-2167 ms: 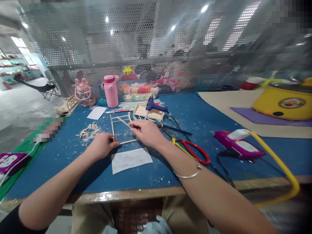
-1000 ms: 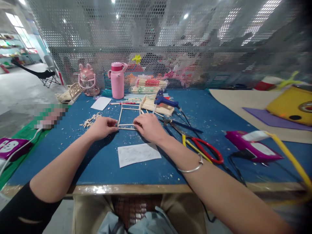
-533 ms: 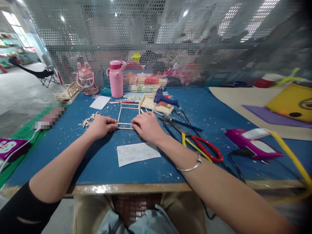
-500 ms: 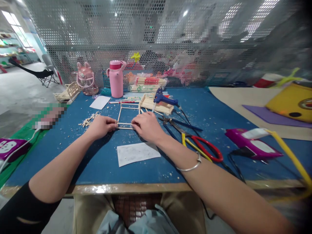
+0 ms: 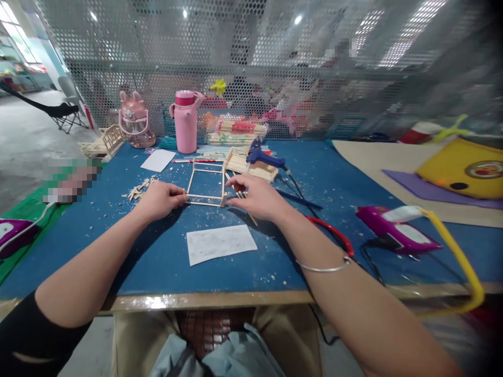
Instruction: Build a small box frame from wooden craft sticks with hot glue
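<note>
On the blue tabletop stands a small open frame of thin wooden sticks [image 5: 206, 197]. My left hand [image 5: 163, 200] pinches its near left corner between thumb and fingers. Just right of the frame, my right hand [image 5: 257, 196] has its thumb and fingers apart, apart from the frame, over some loose wooden sticks [image 5: 252, 218]. Behind that hand, a blue glue gun [image 5: 265, 157] rests on a built wooden-stick piece [image 5: 237, 161]. In front of the frame lies a white paper sheet [image 5: 221, 244].
A pile of cut stick bits [image 5: 140, 188] lies left of the frame. At the back stand a pink bottle [image 5: 186, 125] and a rabbit-eared bottle [image 5: 135, 123]. Red-handled pliers [image 5: 334, 230], partly hidden by my right arm, and a purple device [image 5: 396, 230] lie to the right.
My right hand has let go of the frame's near right corner and moved right, its fingers opening. My left hand keeps its pinch. The view has shifted slightly.
</note>
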